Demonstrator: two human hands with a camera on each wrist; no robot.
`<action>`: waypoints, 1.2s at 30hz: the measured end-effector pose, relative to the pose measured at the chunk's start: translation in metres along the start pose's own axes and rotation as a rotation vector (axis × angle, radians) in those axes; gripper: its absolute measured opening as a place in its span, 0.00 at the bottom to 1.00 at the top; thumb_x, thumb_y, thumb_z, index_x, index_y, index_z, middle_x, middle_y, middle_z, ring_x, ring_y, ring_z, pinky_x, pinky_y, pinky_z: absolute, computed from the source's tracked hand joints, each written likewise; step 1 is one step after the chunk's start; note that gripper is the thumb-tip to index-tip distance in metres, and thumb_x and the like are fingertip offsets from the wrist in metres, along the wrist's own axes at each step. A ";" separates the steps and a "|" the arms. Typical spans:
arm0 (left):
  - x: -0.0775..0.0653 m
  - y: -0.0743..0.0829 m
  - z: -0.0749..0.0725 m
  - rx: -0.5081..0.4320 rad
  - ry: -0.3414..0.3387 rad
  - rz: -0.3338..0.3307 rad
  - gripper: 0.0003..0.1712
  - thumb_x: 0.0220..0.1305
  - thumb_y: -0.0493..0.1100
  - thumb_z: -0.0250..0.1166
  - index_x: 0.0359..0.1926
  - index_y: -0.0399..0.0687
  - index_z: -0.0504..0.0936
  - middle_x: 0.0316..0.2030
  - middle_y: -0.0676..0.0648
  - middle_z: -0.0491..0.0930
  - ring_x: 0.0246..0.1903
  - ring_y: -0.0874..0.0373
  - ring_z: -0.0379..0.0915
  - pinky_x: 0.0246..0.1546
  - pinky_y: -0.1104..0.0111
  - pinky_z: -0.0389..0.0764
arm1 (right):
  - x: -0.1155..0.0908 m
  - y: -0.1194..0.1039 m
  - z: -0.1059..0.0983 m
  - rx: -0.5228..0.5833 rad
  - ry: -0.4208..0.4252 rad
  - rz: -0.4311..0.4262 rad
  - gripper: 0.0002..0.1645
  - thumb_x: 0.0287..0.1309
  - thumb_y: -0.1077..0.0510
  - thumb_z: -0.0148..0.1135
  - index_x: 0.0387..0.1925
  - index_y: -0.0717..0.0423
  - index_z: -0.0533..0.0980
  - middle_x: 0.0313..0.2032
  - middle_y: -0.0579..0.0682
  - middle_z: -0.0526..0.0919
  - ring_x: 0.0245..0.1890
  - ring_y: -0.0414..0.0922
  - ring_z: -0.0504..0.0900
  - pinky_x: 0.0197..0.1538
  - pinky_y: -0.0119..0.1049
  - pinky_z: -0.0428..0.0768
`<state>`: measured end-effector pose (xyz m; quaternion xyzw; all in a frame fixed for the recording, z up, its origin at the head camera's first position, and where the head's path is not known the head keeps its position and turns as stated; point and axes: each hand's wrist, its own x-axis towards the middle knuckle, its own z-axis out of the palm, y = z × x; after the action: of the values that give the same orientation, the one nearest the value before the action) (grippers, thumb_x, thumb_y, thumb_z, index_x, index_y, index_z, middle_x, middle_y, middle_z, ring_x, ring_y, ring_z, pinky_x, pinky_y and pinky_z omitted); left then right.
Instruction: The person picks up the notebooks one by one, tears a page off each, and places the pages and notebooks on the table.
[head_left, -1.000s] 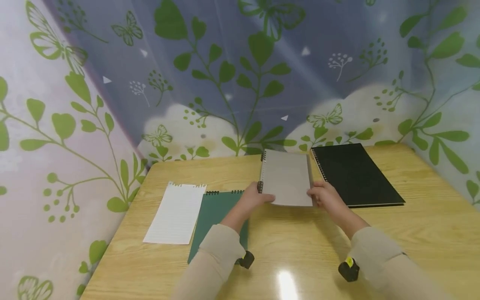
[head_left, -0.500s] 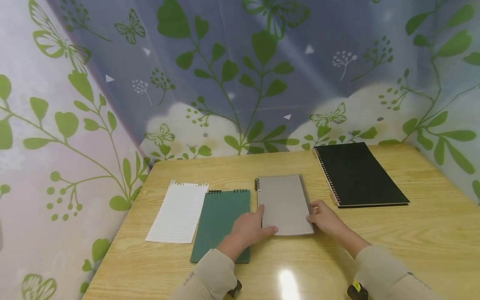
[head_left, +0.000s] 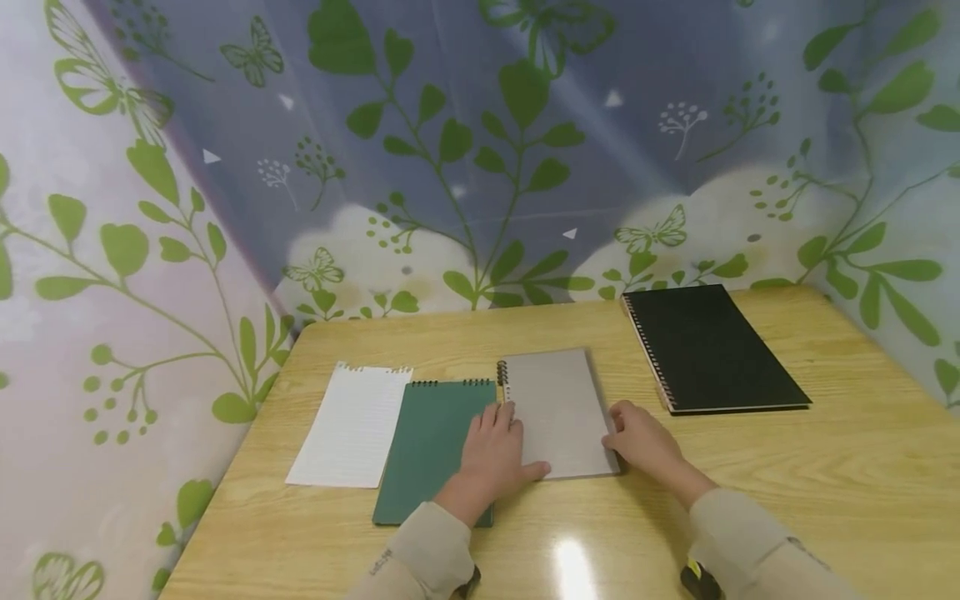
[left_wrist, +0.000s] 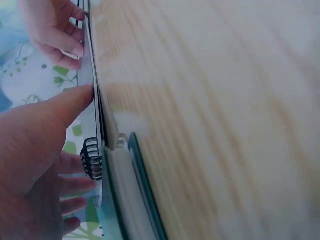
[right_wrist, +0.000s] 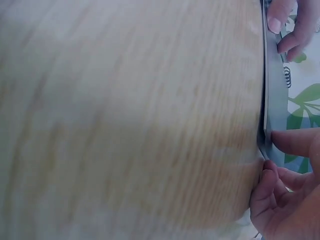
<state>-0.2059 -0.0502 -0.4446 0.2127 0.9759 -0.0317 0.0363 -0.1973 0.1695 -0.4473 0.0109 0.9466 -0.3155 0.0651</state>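
Two hands [head_left: 495,454] on grey notebook [head_left: 557,408], wooden table [head_left: 825,483]

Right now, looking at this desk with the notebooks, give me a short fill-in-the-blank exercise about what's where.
1. Both hands touch the ____ notebook.
2. The left hand lies partly over the ____ notebook.
3. The loose sheet lies to the ____ of that notebook.
4. The notebook nobody touches, at the far right, is ____.

Missing words: grey; green; left; black
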 end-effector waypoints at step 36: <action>0.026 -0.038 -0.103 -0.996 -0.192 -0.077 0.36 0.62 0.64 0.52 0.59 0.40 0.69 0.26 0.42 0.84 0.22 0.53 0.81 0.29 0.61 0.83 | -0.019 -0.069 -0.001 0.305 -0.194 -0.534 0.26 0.69 0.56 0.43 0.66 0.58 0.60 0.60 0.61 0.71 0.60 0.57 0.71 0.57 0.52 0.72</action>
<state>-0.2517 -0.0658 -0.3425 0.1297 0.8719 0.4168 0.2218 -0.1834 0.1150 -0.4027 -0.2585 0.8472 -0.4593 0.0673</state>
